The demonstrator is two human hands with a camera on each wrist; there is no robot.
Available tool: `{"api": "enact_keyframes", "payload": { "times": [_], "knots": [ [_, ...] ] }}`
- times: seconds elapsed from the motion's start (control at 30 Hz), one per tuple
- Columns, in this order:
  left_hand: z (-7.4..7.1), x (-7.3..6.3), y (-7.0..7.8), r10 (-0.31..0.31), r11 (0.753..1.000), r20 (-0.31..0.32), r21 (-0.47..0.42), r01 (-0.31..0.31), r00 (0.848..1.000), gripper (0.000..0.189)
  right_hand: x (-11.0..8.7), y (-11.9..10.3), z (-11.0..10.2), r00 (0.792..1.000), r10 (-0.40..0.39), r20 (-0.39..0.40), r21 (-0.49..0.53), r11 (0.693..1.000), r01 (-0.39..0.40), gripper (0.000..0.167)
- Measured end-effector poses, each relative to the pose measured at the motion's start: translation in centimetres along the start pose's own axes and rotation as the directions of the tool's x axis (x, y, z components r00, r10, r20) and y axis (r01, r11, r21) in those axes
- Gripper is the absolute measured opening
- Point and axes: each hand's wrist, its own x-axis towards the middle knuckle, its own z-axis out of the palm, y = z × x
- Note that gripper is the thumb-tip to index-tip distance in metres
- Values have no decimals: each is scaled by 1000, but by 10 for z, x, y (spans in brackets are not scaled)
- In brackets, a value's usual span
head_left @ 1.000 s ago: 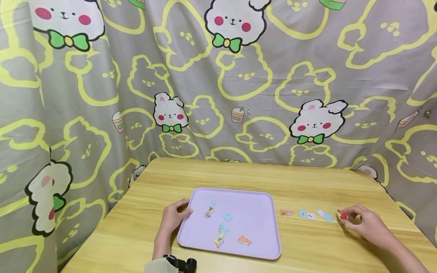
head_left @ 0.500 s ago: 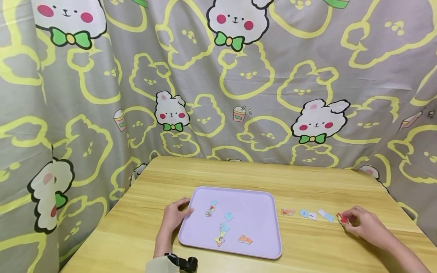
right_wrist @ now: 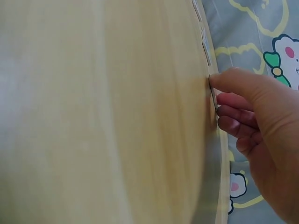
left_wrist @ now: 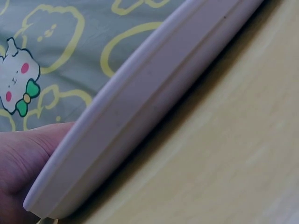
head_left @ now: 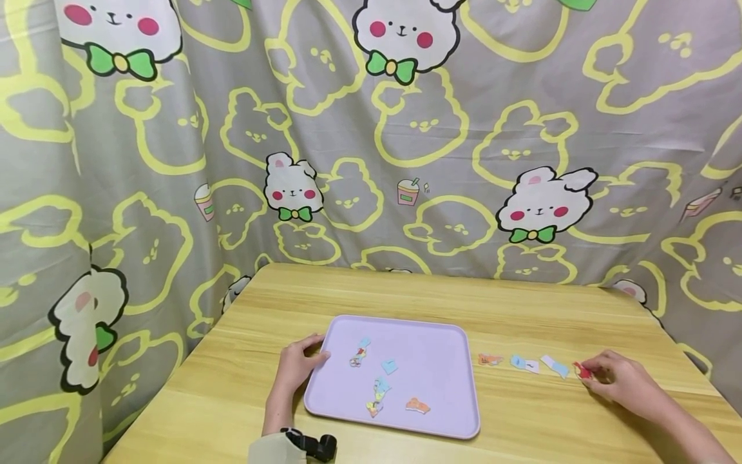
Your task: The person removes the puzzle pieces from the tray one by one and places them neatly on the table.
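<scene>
Well to the right of the tray (head_left: 431,362), the right hand (head_left: 619,379) came down slightly with the red piece (head_left: 581,370). A second earlier the piece had stood tilted up; by now it lay flatter, close to the surface (head_left: 527,412).

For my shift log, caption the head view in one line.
Left hand holding the edge of a lilac tray, right hand pinching a red piece beside a row of cutouts.

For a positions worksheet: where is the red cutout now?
In the head view, the red cutout is held by the right hand on the right side of the table, just right of a blue-and-white cutout.
</scene>
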Motion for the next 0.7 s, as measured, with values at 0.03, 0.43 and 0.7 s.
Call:
{"api": "enact_keyframes", "payload": {
  "times": [0.03,0.43,0.7],
  "knots": [
    [0,0,0,3,1000,0,1,-3,1000,39,0,0,-1,1000,1,0,2,1000,-1,24],
    [0,0,0,11,1000,0,-2,-11,1000,38,-1,-3,-3,999,32,-21,57,998,-31,32],
    [1,1,-1,10,1000,-7,0,-10,1000,39,9,-25,7,997,-52,-64,163,985,62,30]
  ]
}}
